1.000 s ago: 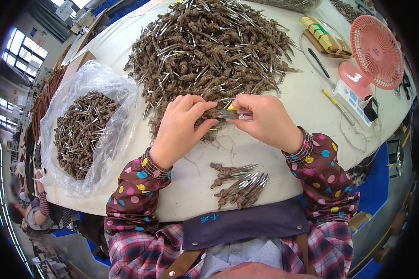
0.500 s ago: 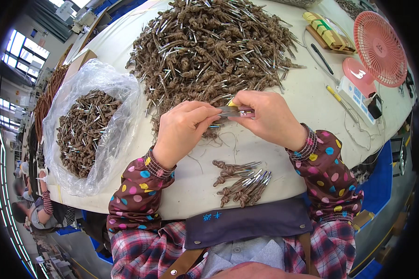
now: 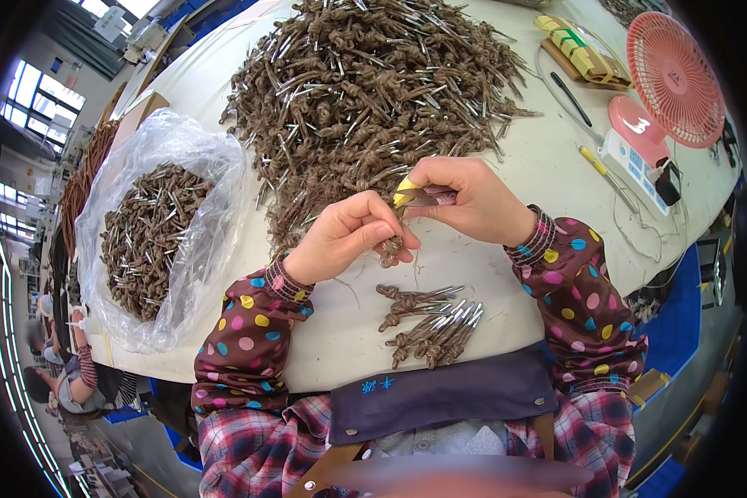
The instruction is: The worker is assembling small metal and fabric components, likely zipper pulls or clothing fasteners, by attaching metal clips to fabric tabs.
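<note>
Pinching knotted brown cord (image 3: 393, 246) between left hand (image 3: 346, 241) fingers (image 3: 388, 232); right hand (image 3: 465, 199) just above

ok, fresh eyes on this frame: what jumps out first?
The huge heap of brown knotted cords with metal tips covering the far middle of the white table. Just in front of it, the left hand and right hand pinch one cord between them. At far left a clear plastic bag holds more cords, and a pink fan stands at far right.

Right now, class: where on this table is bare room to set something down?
Bare table shows between the big pile of knotted brown pieces and the pink fan, and left of the small finished bundle. The middle, around both hands, is crowded.
</note>
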`<move>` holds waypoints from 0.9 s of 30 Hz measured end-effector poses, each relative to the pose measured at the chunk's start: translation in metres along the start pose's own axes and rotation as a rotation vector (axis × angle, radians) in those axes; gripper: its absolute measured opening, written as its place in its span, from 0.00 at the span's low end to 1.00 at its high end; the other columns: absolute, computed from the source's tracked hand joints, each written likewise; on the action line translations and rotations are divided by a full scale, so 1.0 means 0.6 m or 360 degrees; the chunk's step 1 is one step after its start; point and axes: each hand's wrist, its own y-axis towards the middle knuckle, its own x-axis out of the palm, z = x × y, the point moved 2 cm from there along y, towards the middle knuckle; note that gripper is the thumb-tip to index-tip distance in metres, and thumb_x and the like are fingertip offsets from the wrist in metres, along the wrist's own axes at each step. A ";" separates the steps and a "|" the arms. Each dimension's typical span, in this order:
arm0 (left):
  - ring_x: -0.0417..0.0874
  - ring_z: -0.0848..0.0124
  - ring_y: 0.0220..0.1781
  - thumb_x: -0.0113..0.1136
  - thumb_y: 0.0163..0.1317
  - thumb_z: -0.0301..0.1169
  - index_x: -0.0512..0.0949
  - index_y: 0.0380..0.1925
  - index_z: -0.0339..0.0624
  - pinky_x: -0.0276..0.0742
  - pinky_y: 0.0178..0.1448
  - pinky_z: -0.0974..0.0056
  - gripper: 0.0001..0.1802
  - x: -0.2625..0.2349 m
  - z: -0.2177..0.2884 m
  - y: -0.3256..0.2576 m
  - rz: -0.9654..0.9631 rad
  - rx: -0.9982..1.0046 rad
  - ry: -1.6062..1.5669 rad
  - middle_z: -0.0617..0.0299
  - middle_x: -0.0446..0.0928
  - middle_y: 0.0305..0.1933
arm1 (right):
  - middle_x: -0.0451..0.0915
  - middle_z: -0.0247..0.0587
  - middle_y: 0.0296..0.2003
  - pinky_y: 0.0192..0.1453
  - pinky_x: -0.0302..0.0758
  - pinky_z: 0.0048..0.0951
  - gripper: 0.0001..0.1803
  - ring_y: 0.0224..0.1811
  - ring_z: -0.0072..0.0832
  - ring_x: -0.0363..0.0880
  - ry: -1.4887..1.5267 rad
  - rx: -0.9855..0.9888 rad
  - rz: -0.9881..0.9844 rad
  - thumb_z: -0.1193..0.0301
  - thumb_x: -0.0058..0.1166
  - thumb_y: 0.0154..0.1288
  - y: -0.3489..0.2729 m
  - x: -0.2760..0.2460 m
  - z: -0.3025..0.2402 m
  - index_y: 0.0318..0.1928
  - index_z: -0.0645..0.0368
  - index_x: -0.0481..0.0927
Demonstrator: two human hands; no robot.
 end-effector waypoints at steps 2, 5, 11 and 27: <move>0.81 0.78 0.39 0.46 0.72 0.28 0.70 0.39 0.38 0.77 0.42 0.70 0.05 -0.007 -0.008 0.000 0.0032 0.0068 -0.0034 0.59 0.81 0.42 | 0.77 0.37 0.28 0.31 0.73 0.26 0.15 0.29 0.25 0.78 -0.0046 0.0001 0.0229 0.69 0.64 0.57 0.001 0.006 -0.013 0.42 0.61 0.77; 0.79 0.78 0.38 0.48 0.71 0.28 0.71 0.38 0.38 0.75 0.43 0.71 0.05 -0.018 -0.010 0.002 0.0308 0.0258 0.0513 0.61 0.81 0.38 | 0.77 0.38 0.29 0.30 0.74 0.29 0.17 0.31 0.29 0.81 -0.0120 0.0069 0.0582 0.63 0.63 0.58 -0.012 0.007 -0.021 0.43 0.60 0.77; 0.76 0.79 0.33 0.51 0.69 0.26 0.75 0.36 0.38 0.72 0.40 0.73 0.05 -0.015 -0.009 0.002 0.0640 0.0437 0.0881 0.63 0.81 0.34 | 0.76 0.37 0.28 0.27 0.72 0.32 0.17 0.27 0.34 0.78 -0.0450 0.0082 0.0388 0.56 0.59 0.60 -0.026 0.024 -0.023 0.34 0.56 0.74; 0.75 0.78 0.28 0.55 0.66 0.27 0.77 0.36 0.38 0.71 0.34 0.72 0.04 -0.018 -0.014 0.001 0.0668 0.0399 0.1125 0.63 0.80 0.30 | 0.71 0.34 0.25 0.24 0.70 0.32 0.16 0.24 0.33 0.76 -0.0942 -0.0084 0.0391 0.56 0.57 0.61 -0.026 0.037 -0.027 0.28 0.53 0.71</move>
